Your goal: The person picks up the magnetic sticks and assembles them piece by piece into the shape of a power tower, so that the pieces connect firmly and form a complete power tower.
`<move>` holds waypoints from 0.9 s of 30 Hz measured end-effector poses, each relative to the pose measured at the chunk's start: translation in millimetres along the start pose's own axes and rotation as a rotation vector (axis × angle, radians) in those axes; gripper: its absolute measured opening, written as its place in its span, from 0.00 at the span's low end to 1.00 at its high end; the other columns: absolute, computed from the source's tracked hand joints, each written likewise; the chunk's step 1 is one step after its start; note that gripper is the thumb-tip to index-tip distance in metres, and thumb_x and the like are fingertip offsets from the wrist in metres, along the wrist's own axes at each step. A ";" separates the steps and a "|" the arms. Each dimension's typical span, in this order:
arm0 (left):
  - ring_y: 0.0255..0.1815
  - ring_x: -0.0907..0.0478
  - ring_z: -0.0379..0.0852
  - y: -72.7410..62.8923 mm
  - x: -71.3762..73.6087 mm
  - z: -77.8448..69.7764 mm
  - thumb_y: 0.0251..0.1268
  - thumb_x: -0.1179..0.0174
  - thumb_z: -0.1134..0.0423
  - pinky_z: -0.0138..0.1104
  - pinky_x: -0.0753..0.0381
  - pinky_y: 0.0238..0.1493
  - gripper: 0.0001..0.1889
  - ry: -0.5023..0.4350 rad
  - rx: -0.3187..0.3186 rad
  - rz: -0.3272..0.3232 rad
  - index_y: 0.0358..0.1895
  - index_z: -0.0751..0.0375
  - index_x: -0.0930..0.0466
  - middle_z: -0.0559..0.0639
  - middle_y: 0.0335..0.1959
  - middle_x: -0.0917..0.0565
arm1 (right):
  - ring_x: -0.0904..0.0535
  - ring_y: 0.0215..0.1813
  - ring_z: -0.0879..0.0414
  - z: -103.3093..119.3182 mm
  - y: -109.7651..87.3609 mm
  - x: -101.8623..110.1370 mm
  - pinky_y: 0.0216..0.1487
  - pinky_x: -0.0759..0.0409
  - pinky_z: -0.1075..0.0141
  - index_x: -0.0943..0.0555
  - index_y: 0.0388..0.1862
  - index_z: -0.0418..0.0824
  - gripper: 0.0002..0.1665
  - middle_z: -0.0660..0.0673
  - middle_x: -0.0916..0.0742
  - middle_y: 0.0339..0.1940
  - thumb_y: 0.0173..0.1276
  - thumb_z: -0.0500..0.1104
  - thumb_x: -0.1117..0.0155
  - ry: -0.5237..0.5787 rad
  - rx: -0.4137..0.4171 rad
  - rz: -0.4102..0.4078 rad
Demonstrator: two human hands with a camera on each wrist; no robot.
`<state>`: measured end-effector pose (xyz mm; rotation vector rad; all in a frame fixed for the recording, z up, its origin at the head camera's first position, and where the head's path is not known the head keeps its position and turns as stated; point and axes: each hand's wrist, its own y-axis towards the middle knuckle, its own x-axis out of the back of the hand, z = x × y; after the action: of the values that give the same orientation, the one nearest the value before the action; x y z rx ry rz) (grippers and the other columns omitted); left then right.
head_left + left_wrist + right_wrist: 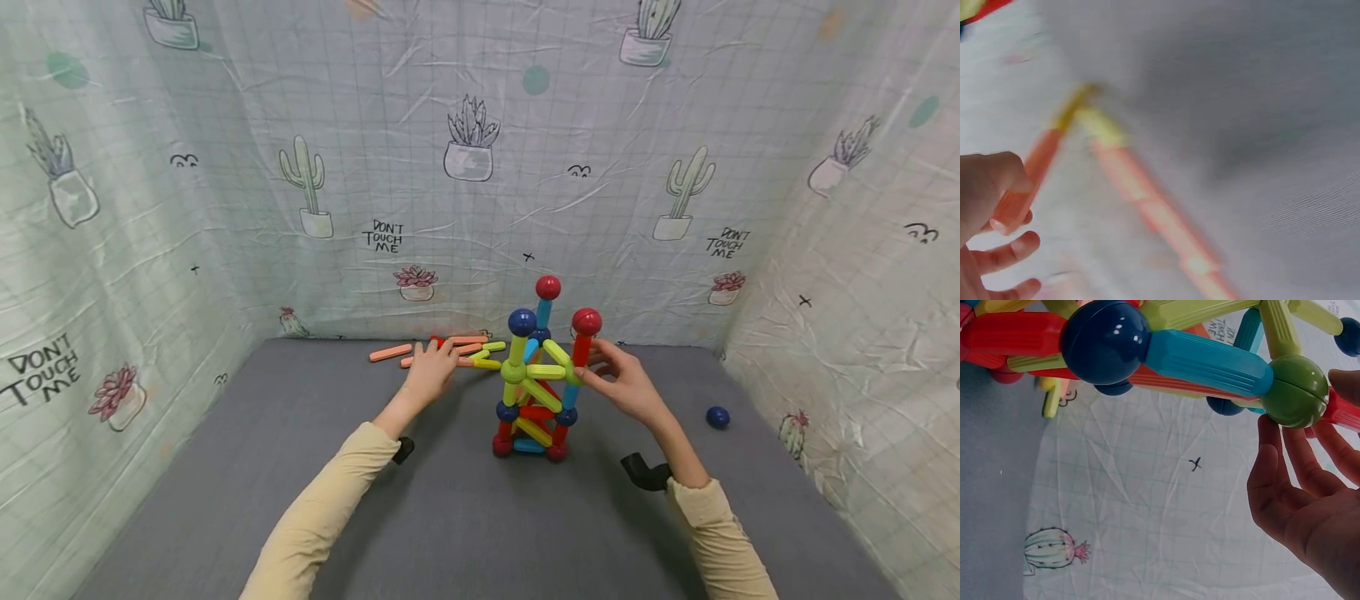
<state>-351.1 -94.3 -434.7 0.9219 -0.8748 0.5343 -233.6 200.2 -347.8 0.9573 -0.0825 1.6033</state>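
Note:
A tower of coloured building sticks and balls stands upright on the grey tabletop, with red and blue balls at its tops. My right hand is at its right side, fingers and thumb around the green ball between a blue stick and a red stick. Left of the tower, my left hand pinches an orange stick between thumb and fingers. A yellow stick joins that stick's far end. Its other fingers are spread apart.
Loose orange sticks and a light green stick lie along the table's back edge, by the cactus-print curtain. One dark blue ball rests on the grey tabletop, at the right.

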 end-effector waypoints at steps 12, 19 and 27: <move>0.36 0.28 0.50 1.2 50.4 4.3 0.58 0.42 0.61 0.45 0.30 0.36 0.05 -0.079 -0.040 -0.074 0.37 0.55 0.21 0.51 0.35 0.25 | 0.24 0.44 0.53 -26.0 6.9 -3.6 0.42 0.24 0.73 0.32 0.60 0.38 0.27 0.39 0.18 0.45 0.61 0.38 0.41 0.015 0.051 -0.043; 0.35 0.28 0.51 -6.7 36.2 5.4 0.57 0.41 0.62 0.43 0.34 0.34 0.05 -0.210 0.016 -0.183 0.37 0.55 0.21 0.51 0.33 0.25 | 0.24 0.43 0.63 -27.4 7.7 -4.3 0.42 0.24 0.72 0.31 0.59 0.40 0.26 0.40 0.18 0.44 0.61 0.40 0.41 0.029 0.052 -0.040; 0.38 0.29 0.51 13.9 144.4 -7.8 0.55 0.40 0.66 0.43 0.33 0.39 0.12 -0.484 -0.003 -0.613 0.44 0.59 0.20 0.53 0.38 0.22 | 0.27 0.39 0.72 -1.9 6.2 -3.1 0.41 0.24 0.73 0.29 0.52 0.30 0.20 0.34 0.19 0.40 0.60 0.31 0.43 0.074 0.098 -0.170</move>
<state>-278.1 -75.0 -310.5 1.2755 -0.9575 -0.2311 -240.0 197.0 -348.2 0.9534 0.1263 1.4946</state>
